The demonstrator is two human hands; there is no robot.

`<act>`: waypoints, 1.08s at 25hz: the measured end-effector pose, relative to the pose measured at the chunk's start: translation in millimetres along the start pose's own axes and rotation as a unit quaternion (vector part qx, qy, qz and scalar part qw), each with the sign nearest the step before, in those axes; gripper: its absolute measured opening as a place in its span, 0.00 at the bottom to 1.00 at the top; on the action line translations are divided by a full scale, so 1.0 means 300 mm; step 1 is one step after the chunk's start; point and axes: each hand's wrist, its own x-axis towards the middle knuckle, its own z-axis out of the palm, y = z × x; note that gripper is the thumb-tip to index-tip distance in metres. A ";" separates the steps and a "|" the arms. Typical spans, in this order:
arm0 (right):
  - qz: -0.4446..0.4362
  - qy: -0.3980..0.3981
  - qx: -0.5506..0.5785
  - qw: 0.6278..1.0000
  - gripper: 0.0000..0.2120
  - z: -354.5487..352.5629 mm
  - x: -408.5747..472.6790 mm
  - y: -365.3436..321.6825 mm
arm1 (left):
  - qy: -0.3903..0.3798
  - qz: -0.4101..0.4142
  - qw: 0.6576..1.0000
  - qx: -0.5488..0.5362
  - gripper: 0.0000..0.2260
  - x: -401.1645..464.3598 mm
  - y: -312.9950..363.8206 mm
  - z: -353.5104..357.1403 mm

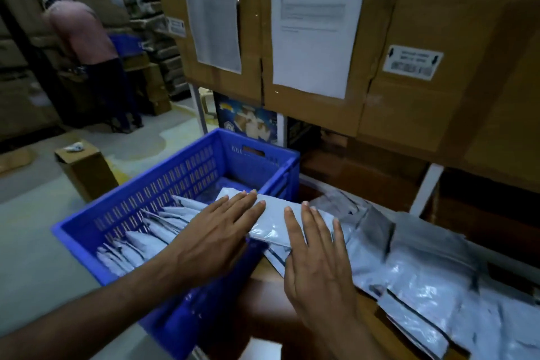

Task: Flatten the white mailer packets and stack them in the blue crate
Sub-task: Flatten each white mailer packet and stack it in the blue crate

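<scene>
A white mailer packet (273,221) lies across the right rim of the blue crate (163,181). My left hand (216,231) presses flat on its left part, fingers straight and spread. My right hand (315,254) rests flat on its right part, fingers also straight. Inside the crate, several white packets (152,231) stand in a row along the left wall. A loose pile of white packets (423,278) lies on the surface to the right of my right hand.
Large cardboard boxes (321,38) with paper sheets taped on them fill the shelf right behind the crate. A small cardboard box (87,172) stands on the floor to the left. A person (87,58) stands far back left among stacked cartons.
</scene>
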 end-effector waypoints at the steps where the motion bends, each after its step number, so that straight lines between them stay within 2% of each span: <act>1: -0.003 0.007 -0.003 1.000 0.33 0.026 0.055 -0.051 | 0.007 -0.002 1.000 0.003 0.30 -0.004 -0.074 0.000; 7: 0.002 0.006 -0.031 0.999 0.32 0.223 0.413 -0.368 | -0.017 -0.052 0.998 -0.013 0.29 -0.016 -0.572 0.093; 9: 0.039 -0.064 -0.044 0.996 0.33 0.291 0.530 -0.429 | -0.047 -0.046 0.997 -0.030 0.31 0.040 -0.706 0.165; 10: 0.071 -0.124 -0.055 0.988 0.34 0.329 0.588 -0.446 | -0.069 -0.038 0.996 -0.041 0.32 0.080 -0.757 0.212; 13: 0.198 -0.298 -0.078 0.930 0.38 0.425 0.702 -0.447 | -0.144 0.001 0.989 -0.042 0.30 0.211 -0.809 0.354; 15: 0.256 -0.370 -0.063 0.891 0.37 0.501 0.737 -0.428 | -0.209 0.035 0.976 -0.054 0.29 0.269 -0.812 0.439; 17: 0.273 -0.417 -0.028 0.866 0.35 0.569 0.753 -0.406 | -0.278 0.062 0.955 -0.075 0.27 0.303 -0.818 0.507; 20: 0.259 -0.467 0.042 0.845 0.34 0.602 0.753 -0.388 | -0.392 0.075 0.907 -0.134 0.26 0.315 -0.828 0.532; 23: 0.257 -0.489 0.079 0.830 0.33 0.576 0.727 -0.395 | -0.451 0.089 0.862 -0.216 0.29 0.311 -0.850 0.477; 25: 0.268 -0.498 0.097 0.819 0.34 0.551 0.702 -0.413 | -0.463 0.114 0.847 -0.233 0.26 0.293 -0.864 0.448; 27: 0.276 -0.504 0.090 0.813 0.35 0.519 0.678 -0.460 | -0.468 0.138 0.850 -0.200 0.25 0.258 -0.866 0.420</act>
